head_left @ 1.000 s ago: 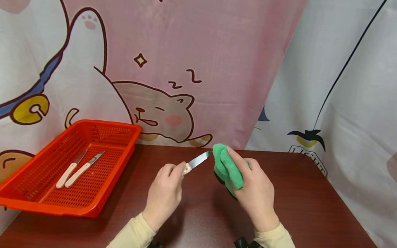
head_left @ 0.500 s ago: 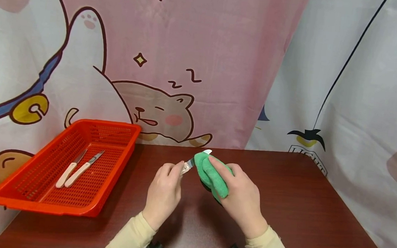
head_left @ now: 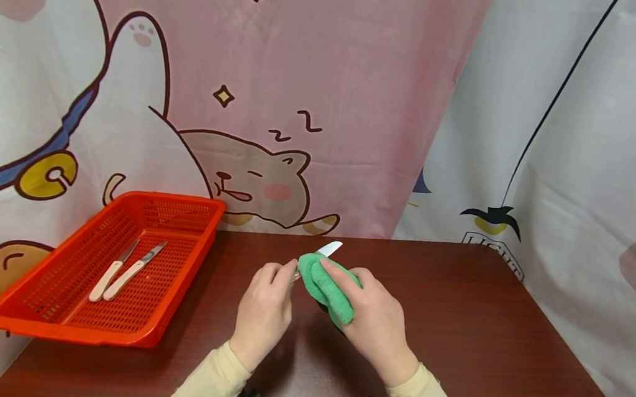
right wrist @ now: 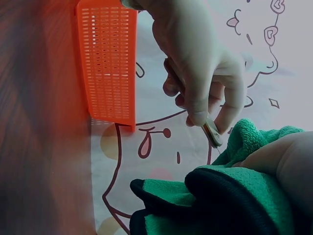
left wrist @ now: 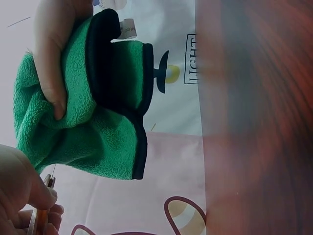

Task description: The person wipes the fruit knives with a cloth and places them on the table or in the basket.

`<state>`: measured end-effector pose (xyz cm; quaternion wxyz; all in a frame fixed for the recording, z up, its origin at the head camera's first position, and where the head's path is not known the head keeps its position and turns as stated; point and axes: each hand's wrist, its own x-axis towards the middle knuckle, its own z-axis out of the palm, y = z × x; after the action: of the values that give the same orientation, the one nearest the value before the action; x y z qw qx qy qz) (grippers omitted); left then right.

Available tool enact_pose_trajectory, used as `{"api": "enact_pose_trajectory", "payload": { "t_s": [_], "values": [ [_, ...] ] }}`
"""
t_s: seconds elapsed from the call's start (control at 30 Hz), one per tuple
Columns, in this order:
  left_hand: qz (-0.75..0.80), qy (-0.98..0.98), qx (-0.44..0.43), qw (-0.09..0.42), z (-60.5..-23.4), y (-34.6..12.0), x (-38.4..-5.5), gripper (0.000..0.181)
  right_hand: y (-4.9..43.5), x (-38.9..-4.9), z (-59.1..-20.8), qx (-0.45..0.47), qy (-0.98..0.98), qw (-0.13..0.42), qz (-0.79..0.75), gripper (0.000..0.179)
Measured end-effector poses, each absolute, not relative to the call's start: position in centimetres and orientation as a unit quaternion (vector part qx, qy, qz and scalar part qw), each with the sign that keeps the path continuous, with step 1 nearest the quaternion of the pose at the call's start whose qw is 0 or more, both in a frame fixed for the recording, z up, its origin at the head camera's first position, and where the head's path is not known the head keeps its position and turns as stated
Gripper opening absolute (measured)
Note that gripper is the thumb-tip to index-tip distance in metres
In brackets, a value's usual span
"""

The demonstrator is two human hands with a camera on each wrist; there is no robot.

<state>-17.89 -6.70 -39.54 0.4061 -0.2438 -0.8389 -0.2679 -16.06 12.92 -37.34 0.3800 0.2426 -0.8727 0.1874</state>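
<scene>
My left hand (head_left: 262, 316) grips a small knife by its pale handle (right wrist: 211, 132), and the blade (head_left: 329, 248) points up and to the right. A folded green cloth (head_left: 326, 286) with dark edging is pinched in my right hand (head_left: 378, 321) and wraps round the blade close to the handle. Only the blade's tip part shows beyond the cloth. In the left wrist view the cloth (left wrist: 98, 142) hangs in loose folds, with fingers of the right hand (left wrist: 51, 63) pressed into it. Both hands are above the table, close together.
An orange-red mesh basket (head_left: 174, 312) stands on the left of the brown table (head_left: 481, 336). Two knives (head_left: 121, 276) with pale handles lie in it side by side. Behind the table hangs a printed curtain (head_left: 359, 102).
My right hand has moved left and slightly down with the cloth, from beyond the blade's tip to near the handle. The left hand with the knife has stayed almost still.
</scene>
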Motion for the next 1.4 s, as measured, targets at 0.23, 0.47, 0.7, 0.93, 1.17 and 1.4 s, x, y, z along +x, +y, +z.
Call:
{"api": "enact_pose_trajectory", "payload": {
  "t_s": [0.23,0.47,0.7,0.93,1.17,1.4],
  "values": [
    [-0.266,-0.840,-0.248,0.403,-39.5,-6.6,-17.8,0.040,12.9,-16.2,-37.6,0.241,-0.876,0.376,0.182,0.081],
    [-0.271,-0.830,-0.258,0.414,-39.7,-6.5,-17.8,0.043,12.9,-16.3,-37.7,0.240,-0.879,0.371,0.179,0.082],
    [-0.271,-0.830,-0.262,0.412,-39.8,-6.5,-17.9,0.041,13.1,-16.4,-37.6,0.235,-0.882,0.366,0.183,0.081],
    [-0.266,-0.832,-0.262,0.410,-39.8,-6.5,-17.8,0.042,13.2,-16.6,-37.8,0.230,-0.885,0.364,0.178,0.081],
    [-0.263,-0.839,-0.255,0.402,-39.6,-6.4,-17.6,0.042,13.6,-16.9,-37.8,0.227,-0.884,0.368,0.177,0.079],
    [-0.266,-0.842,-0.253,0.396,-39.6,-6.4,-17.6,0.042,14.5,-17.1,-37.6,0.215,-0.886,0.368,0.180,0.076]
  ]
}}
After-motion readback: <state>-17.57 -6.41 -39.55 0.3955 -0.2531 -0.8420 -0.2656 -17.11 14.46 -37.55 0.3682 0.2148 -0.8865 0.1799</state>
